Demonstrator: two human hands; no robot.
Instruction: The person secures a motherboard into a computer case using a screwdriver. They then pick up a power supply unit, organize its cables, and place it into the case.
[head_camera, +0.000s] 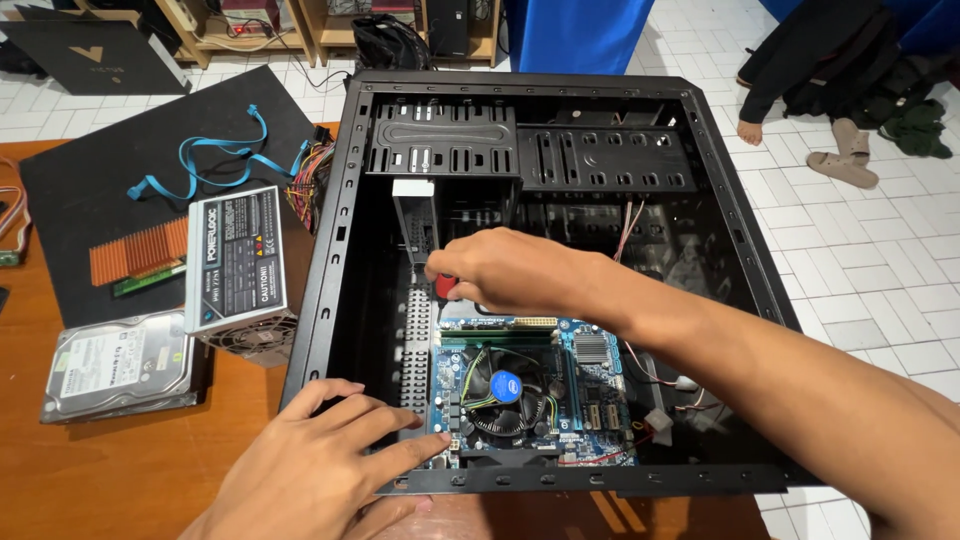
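Right hand (505, 270) closed around a red-handled screwdriver (446, 286), tip hidden near the far edge of the blue motherboard (560, 385) inside the black computer case (520, 250). Left hand (320, 455) spread flat, holding nothing, on the case's near-left edge. Likely risk: tip slipping, gouging the board. Wooden table (90, 470), white tiled floor (880, 270) beyond.

We looked steeply down from the single head-worn camera, close above the open black computer case (540, 100) on the wooden counter (120, 470), facing away toward the tiled floor (880, 280).
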